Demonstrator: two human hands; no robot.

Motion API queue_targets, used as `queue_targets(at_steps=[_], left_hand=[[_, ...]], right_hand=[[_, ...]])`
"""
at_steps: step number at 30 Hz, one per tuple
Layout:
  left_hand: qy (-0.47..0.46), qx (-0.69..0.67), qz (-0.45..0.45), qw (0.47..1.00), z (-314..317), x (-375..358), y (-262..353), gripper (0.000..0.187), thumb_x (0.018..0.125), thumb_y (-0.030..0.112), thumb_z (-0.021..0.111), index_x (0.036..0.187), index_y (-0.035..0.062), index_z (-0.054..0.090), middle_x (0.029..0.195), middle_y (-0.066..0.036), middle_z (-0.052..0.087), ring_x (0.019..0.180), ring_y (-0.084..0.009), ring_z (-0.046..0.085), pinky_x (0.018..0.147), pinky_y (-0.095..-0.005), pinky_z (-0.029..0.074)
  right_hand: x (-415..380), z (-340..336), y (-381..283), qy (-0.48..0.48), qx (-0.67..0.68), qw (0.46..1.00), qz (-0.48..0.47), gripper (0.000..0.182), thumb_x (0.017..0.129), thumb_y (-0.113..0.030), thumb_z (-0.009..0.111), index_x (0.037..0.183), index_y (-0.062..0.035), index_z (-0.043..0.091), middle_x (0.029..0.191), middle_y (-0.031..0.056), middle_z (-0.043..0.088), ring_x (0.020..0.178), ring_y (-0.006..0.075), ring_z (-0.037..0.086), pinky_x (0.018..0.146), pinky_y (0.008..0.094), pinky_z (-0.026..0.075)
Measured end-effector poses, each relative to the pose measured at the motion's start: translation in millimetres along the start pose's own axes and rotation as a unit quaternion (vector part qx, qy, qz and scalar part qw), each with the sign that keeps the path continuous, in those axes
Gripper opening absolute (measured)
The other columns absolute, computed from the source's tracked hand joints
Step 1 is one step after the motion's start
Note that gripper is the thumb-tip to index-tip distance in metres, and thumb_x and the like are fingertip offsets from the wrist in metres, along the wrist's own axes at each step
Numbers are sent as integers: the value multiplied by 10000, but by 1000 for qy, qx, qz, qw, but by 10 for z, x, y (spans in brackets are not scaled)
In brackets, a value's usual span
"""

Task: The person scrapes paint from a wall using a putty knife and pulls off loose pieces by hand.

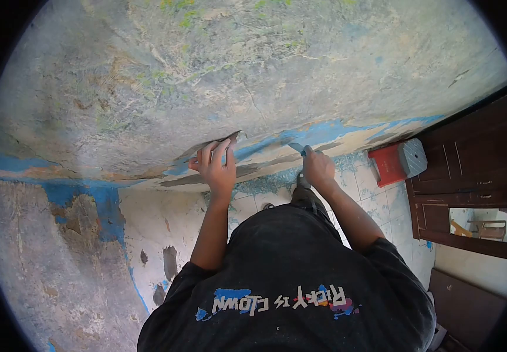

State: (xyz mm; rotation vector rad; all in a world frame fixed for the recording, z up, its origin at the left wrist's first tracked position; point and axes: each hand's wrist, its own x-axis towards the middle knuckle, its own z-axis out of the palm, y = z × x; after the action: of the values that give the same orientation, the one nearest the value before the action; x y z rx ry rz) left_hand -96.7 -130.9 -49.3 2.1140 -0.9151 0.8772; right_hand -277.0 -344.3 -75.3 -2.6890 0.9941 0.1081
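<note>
My right hand (320, 171) is closed around the handle of a scraper (296, 147), a putty-knife shape. Its flat blade points up and left at the strip of blue paint (324, 130) low on the wall (206, 88). To the left, my left hand (217, 170) rests its spread, slightly bent fingertips against the same wall. Right by those fingertips is a dark, raised-edged patch (237, 136) of loose paint or plaster. Above the blue strip, the wall is rough grey with green traces; cream paint shows below it.
Blue paint flakes (283, 183) litter the tiled floor (385, 214) along the wall. A red stool (384, 166) with a grey top stands at the right, near a dark wooden cabinet (465, 152) with a mirror. On the left, another wall (83, 258) has patchy, peeling paint.
</note>
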Motion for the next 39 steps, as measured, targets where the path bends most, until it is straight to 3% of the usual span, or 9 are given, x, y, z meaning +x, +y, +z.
queue_targets(at_steps=[3,6,11,24,30,33,35,39], left_hand=[[-8,6,3,1000,31,-7,-7,232,812,162,818,1033,195,757,1024,26,672,980,-207,628,936,-427,295],[-12,14,3,1000,33,-41,-28,240,814,171,819,1042,200,754,1028,30,672,976,-208,625,942,-432,292],[-18,8,2,1000,66,-112,-60,256,813,167,813,1059,202,750,1048,24,677,972,-211,622,955,-434,288],[-32,8,-7,999,-17,-119,-88,272,803,151,805,1066,194,749,1057,8,673,1008,-213,617,968,-440,293],[-15,12,-1,1000,25,-108,-73,249,803,157,820,1037,220,767,1036,30,672,986,-204,615,935,-454,295],[-28,2,-7,1000,5,-131,-71,245,801,150,818,1031,215,763,1032,27,674,985,-208,616,936,-452,298],[-34,-5,-12,999,32,-124,-50,252,800,146,817,1037,209,759,1029,26,676,985,-211,616,938,-451,299],[-26,11,9,1000,-14,-101,-55,268,803,151,815,1058,202,748,1021,27,680,971,-203,619,941,-447,301]], right_hand=[[9,-22,29,7,17,1000,3,202,934,-117,580,1123,-64,628,880,213,732,846,402,735,719,499,586],[-32,-119,-19,-6,50,998,39,211,979,-243,603,1111,-80,618,914,228,718,888,445,703,752,549,549],[30,139,72,-3,40,999,29,212,979,-249,604,1107,-81,624,916,222,720,890,441,705,757,547,551],[-15,69,50,28,50,998,35,185,958,-220,600,1094,-96,612,861,236,709,849,454,699,723,550,546],[-31,153,149,47,56,997,37,194,960,-228,601,1101,-95,612,857,224,715,845,434,708,715,544,548],[4,85,49,18,18,999,38,202,958,-167,580,1138,-88,623,896,199,730,825,391,734,712,504,579],[24,350,116,30,26,999,30,196,966,-181,583,1135,-90,619,893,200,728,824,392,732,710,507,577],[-67,193,109,65,86,992,61,217,983,-261,604,1126,-97,603,858,210,715,843,431,708,710,544,548]])
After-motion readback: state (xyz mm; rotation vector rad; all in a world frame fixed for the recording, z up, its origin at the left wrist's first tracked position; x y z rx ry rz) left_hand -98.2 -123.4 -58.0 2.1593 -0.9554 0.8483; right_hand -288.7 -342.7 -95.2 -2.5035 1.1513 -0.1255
